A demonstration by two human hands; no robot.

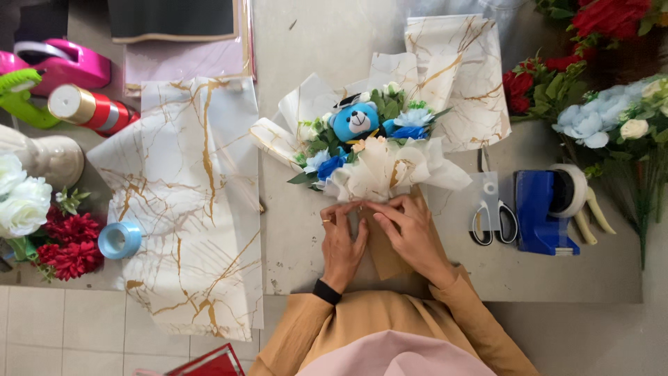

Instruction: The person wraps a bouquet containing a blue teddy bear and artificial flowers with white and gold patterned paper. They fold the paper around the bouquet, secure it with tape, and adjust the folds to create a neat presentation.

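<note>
A bouquet (369, 150) lies on the grey table (306, 56), wrapped in white paper with gold veins. A small blue toy bear (356, 122) sits among blue and white flowers. My left hand (342, 244) and my right hand (410, 233) press side by side on the bouquet's narrow neck, just under the ruffled paper, fingertips touching the wrap. The left hand wears a ring and a black wristband. Brown paper (390, 261) covers the stem part under my hands.
Marbled wrapping sheets (188, 202) hang over the table's left edge. Scissors (490, 223) and a blue tape dispenser (546, 209) lie right of my hands. A blue tape roll (120, 240), a ribbon spool (87, 108), a vase (49, 160) and artificial flowers (605, 118) surround the work spot.
</note>
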